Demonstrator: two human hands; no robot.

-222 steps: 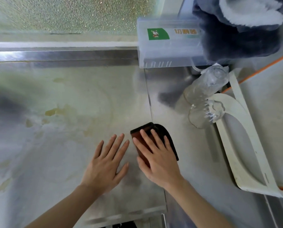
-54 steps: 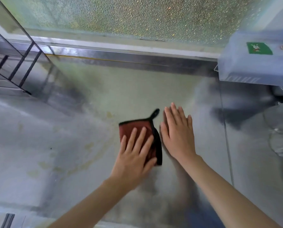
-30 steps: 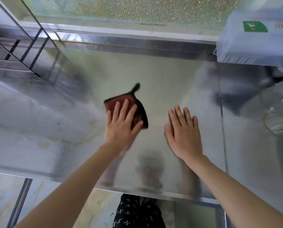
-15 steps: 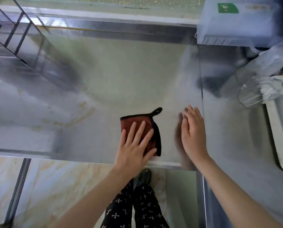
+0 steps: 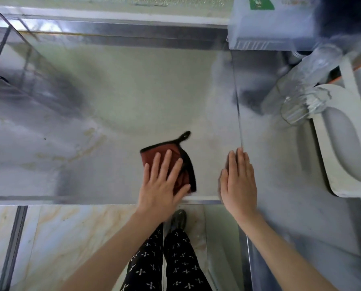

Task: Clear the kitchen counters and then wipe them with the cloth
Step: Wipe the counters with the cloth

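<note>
The wiping step is in hand. The left hand (image 5: 161, 185) lies flat on the reddish-brown cloth (image 5: 176, 148), fingers straight and spread, pressing it onto the steel surface (image 5: 133, 91) close to the front edge. Its grip is fully open: nothing is curled round the cloth, which is held only by palm pressure. The cloth has black trim, and its hanging loop points away from the person. The right hand (image 5: 238, 181) rests flat on the bare surface just beside the cloth, fingers straight and together. Their tips reach the seam (image 5: 239, 122) between two steel panels. Its grip is open too and holds nothing.

Clearing looks only partly done. A clear plastic bottle (image 5: 309, 80) lies on its side at the far right, touching a white plastic tray (image 5: 343, 143). A translucent box with a green label (image 5: 270, 28) sits at the back corner.

Yellowish stains (image 5: 87, 139) show on the surface to the left of the cloth, well apart from it. The next move probably calls for sliding the cloth leftward across those marks under firm, even palm pressure. The cloth sits close to the front lip, so a stroke towards the person could push it off the edge. The right-hand panel would likely need the bottle and tray lifted away first.
</note>
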